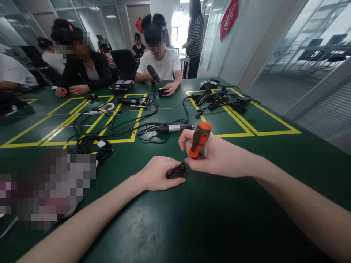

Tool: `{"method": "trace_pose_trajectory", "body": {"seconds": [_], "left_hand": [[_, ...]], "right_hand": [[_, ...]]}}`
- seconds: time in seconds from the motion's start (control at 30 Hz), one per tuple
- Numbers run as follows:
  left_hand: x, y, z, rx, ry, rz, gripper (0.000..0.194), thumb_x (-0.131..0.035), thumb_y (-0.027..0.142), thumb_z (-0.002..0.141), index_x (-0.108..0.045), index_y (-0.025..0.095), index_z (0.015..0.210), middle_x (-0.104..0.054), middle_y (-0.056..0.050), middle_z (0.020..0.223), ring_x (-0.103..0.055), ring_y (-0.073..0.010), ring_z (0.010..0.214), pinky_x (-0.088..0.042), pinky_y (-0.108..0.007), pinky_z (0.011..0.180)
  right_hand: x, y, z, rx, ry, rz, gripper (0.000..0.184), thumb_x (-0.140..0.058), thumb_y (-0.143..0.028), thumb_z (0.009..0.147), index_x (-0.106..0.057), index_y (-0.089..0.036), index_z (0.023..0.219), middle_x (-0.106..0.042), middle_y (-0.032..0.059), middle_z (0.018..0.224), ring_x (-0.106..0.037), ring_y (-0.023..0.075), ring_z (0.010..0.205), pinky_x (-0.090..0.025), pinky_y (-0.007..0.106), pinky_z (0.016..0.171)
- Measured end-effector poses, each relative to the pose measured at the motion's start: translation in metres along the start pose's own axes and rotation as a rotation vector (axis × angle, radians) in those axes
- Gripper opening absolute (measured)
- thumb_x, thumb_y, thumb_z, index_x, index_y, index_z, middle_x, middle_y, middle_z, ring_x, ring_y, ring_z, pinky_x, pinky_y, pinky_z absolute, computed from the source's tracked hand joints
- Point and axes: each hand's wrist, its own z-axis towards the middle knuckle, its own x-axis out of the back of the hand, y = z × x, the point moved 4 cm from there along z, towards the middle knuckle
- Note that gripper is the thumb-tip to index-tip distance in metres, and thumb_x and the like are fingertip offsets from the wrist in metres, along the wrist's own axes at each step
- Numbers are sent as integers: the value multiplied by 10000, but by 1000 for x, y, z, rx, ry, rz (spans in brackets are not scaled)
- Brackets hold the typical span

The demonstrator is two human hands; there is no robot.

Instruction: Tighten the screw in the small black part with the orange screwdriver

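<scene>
At the green tabletop (131, 228), a left hand (159, 174) pinches a small black part (181, 170) beside a screwdriver (201, 138) gripped by a right hand (219, 155).
Black cable (87, 144) lies coiled at left; next, thumb and fingertips hold the part from both sides; just right of it, the orange-and-dark screwdriver leans, top to the right, fingers round its lower end, its tip hard to make out.

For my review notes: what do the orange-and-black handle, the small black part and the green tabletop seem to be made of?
Orange-and-black handle: probably moulded plastic, satin; its two colours meet on one rounded body, the dark areas perhaps rubber.
Small black part: plastic or coated metal, slightly glossy; too small to tell.
Green tabletop: perhaps vinyl or laminate, smooth, with soft, blurred reflections.
</scene>
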Motion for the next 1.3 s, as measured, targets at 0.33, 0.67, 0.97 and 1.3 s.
{"method": "trace_pose_trajectory", "body": {"seconds": [0.33, 0.67, 0.97, 1.3], "left_hand": [[-1, -1, -1, 23, -12, 2, 383, -680, 456, 940, -516, 205, 700, -522, 34, 625, -512, -137, 580, -331, -267, 577], [0, 0, 0, 7, -11, 2, 358, -729, 399, 917, -520, 198, 708, -557, 31, 644, -548, -141, 600, -332, -259, 575], [0, 0, 0, 15, -21, 23, 367, -721, 420, 921, -519, 203, 705, -530, 40, 623, -538, -135, 589, -340, -265, 573], [0, 0, 0, 25, -19, 27, 379, -714, 440, 926, -520, 203, 704, -538, 37, 625, -542, -135, 585, -346, -265, 572]], "right_hand": [[-1, 1, 0, -23, -3, -2, 96, -615, -177, 805, -555, -200, 877, -537, -52, 693, -518, 125, 655, -402, 250, 635], [-6, 7, 0, -75, -89, 114, 210, -655, -144, 765, -543, -212, 929, -454, -110, 593, -438, 98, 541, -368, 225, 542], [-1, 2, 1, -51, -21, 24, 179, -636, -164, 775, -551, -199, 929, -550, -53, 734, -516, 120, 643, -398, 248, 614], [0, 2, -2, -35, 22, -9, 219, -631, -180, 797, -534, -211, 992, -506, -67, 688, -498, 134, 649, -396, 264, 646]]}}
